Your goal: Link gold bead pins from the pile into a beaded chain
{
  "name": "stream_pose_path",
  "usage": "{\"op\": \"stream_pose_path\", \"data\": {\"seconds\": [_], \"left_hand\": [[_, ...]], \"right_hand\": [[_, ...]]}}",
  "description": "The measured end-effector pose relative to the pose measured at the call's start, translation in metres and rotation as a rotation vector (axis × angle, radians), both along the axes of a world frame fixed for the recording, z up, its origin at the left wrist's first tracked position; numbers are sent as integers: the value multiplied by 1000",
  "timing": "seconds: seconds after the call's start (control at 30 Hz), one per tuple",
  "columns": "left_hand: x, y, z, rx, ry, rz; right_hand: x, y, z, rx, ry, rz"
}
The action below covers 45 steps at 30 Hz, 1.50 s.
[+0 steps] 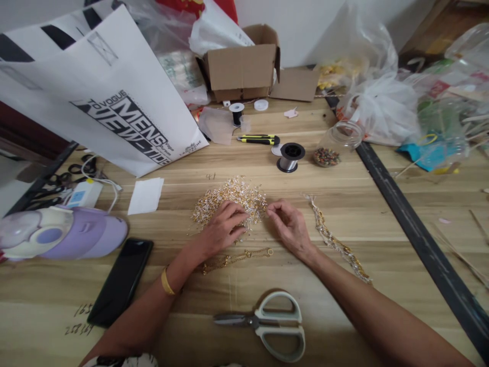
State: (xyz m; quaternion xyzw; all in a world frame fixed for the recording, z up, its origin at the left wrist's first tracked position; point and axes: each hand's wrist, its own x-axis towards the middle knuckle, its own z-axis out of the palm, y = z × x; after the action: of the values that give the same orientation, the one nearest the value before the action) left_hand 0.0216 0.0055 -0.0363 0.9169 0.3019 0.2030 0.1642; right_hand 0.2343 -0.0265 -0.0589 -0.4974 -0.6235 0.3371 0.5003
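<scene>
A heap of small gold and clear beads [233,191] lies mid-table. My left hand [219,227] rests at its near side, fingers bent and thumb slightly apart from them. At the heap's right edge, my right hand [290,227] has thumb and forefinger pinched together; whatever is between them is too small to make out. A gold chain [239,258] with a ring at its end lies just in front of my hands. To the right stretches a bundle of gold and clear beaded strands [332,237]. Nearer me are scissors [267,323] with pale handles.
Behind the beads are a wire spool [290,157], a yellow-black utility knife [259,139], a black thread spool [237,114] and a jar of coloured beads [332,148]. Leftward stand a white bag [114,97], a purple bottle [84,233] and a phone [122,280]. A cardboard box [242,69] sits behind.
</scene>
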Motion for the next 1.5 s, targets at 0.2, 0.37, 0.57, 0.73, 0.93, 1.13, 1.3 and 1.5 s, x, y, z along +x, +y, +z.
{"op": "stream_pose_path", "data": {"seconds": [0.2,0.37,0.57,0.73,0.93,1.13,1.3,1.5], "left_hand": [[0,-1,-1,-11,-6,-26],[-2,0,-1,-50,-78,-46],[-2,3,-1,-33,-73,6],[7,-1,6,50,61,11],[11,-8,13,58,180,-50],[8,-4,11,47,113,-40],[9,-1,14,56,110,-7],[7,-1,10,100,145,-27]], "right_hand": [[0,0,0,6,-9,-10],[0,0,1,9,-3,-10],[0,1,-1,15,6,-16],[0,1,-1,32,9,-18],[1,1,-2,55,12,-26],[3,2,-3,78,9,-33],[3,2,-2,93,-11,-39],[4,2,0,80,-7,-37]]}}
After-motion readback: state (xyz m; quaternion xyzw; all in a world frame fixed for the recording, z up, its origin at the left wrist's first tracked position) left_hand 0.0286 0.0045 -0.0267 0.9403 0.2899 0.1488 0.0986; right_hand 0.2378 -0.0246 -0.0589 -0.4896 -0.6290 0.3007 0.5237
